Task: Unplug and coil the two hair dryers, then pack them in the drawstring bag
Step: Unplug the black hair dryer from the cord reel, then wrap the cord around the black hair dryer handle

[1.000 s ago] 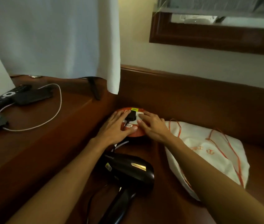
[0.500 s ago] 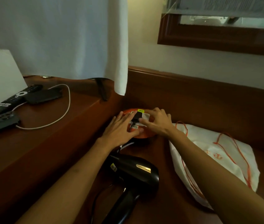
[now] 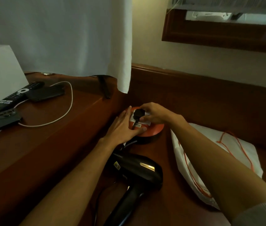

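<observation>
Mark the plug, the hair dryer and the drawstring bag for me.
plug (image 3: pixel 138 113), head view, on its black top face.
hair dryer (image 3: pixel 142 171), head view, on the black body near the gold strip.
drawstring bag (image 3: pixel 241 154), head view, on the white cloth right of the forearm.

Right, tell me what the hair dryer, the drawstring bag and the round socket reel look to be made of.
Hair dryer: likely glossy black plastic, going by the sheen, with a shiny gold metallic strip.
Drawstring bag: soft white matte fabric that creases, with an orange cord.
Socket reel: smooth orange casing, probably plastic, with a white faceplate; the black plug also looks like moulded plastic.
</observation>
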The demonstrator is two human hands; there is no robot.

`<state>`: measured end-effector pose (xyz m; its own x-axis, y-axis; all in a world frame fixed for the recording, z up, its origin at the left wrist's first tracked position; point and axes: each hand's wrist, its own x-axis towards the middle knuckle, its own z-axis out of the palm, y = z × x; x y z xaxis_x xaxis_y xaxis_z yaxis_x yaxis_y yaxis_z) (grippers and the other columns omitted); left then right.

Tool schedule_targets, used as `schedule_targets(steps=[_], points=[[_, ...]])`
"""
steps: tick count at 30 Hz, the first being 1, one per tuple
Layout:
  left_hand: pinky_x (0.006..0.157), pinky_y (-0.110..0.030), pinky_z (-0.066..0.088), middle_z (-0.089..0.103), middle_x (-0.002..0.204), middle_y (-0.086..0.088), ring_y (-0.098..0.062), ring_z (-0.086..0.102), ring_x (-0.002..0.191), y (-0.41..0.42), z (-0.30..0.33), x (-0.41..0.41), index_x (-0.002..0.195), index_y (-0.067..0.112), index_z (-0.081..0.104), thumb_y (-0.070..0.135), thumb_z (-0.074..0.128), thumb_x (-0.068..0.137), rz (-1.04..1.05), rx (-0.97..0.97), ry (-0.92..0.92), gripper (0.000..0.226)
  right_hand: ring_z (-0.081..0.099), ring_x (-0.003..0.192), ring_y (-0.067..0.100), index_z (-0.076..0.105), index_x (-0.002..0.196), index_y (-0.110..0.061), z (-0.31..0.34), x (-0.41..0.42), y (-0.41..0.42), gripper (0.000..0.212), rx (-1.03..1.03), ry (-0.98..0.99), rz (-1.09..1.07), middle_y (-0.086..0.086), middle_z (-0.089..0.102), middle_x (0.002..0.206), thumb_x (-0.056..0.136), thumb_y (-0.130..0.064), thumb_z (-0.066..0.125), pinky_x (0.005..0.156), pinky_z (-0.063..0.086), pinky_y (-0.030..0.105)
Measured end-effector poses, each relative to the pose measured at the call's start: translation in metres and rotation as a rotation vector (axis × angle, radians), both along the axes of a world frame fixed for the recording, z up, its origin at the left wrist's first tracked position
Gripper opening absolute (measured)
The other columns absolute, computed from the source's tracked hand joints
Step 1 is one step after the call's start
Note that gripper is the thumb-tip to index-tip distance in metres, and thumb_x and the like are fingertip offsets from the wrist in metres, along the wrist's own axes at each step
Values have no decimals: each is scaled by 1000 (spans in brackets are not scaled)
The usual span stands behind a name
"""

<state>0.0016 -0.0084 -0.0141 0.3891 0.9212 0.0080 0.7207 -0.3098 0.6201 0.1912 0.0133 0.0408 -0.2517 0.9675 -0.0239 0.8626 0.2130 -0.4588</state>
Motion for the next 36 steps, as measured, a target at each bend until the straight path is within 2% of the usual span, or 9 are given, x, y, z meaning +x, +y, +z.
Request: schedule_targets(steps=[4,8,11,15,18,23,27,32,36], points=[[125,-50,0,0,172,-3,-28,-3,158,3,6,-1,163,36,-3,73,62,85,-22,-2,49,108,61,110,21,59,127,-13,6,3,-13,37,29,164,-48,4,62,121,93,-21,69,95,54,39],[124,-55,8,4,172,-3,-33,-2,158,3,16,-6,160,44,16,76,66,79,-2,-63,104,101,60,113,20,59,129,-11,-7,4,-48,44,112,274,-201,3,62,124,91,-27,73,90,53,34],[125,-51,13,24,169,1,-21,13,157,-18,26,-14,155,39,36,70,72,78,-25,89,-16,90,53,112,17,58,129,-10,-15,10,-90,52,189,372,-359,3,55,125,87,-35,77,85,48,26],[115,-42,38,50,154,8,-14,40,145,-82,36,-36,138,34,60,61,75,82,39,190,-229,64,48,120,23,63,113,-15,-42,26,-141,52,227,155,-541,4,54,124,82,-55,74,104,39,44],[103,-31,47,64,135,9,-9,53,126,-143,40,-43,120,26,73,39,76,89,71,340,-241,34,49,118,25,68,103,-13,-54,29,-158,55,142,-43,-545,5,56,121,84,-65,65,103,33,48],[107,-39,46,49,135,9,-14,48,128,-221,26,-51,129,33,61,47,72,89,212,134,-69,44,48,126,31,65,120,-11,-44,23,-182,64,58,-215,-500,12,53,137,90,-67,54,107,34,57],[103,-39,44,51,134,6,-19,49,130,-259,-3,-53,138,31,51,59,70,86,242,40,53,63,42,134,32,54,140,-14,-21,26,-219,65,136,-132,-520,11,46,148,95,-61,53,108,32,53],[102,-39,49,61,127,-2,-23,56,123,-268,-20,-46,141,18,56,36,73,91,208,103,-51,56,45,133,29,46,145,-19,-13,21,-292,56,160,-85,-532,8,46,148,98,-50,55,108,34,50],[87,-31,55,63,107,7,-14,63,106,-284,-9,-42,131,23,65,36,69,95,163,187,-181,38,47,130,23,50,142,-21,-23,14,-355,51,159,38,-559,3,52,143,97,-42,61,108,41,46]])
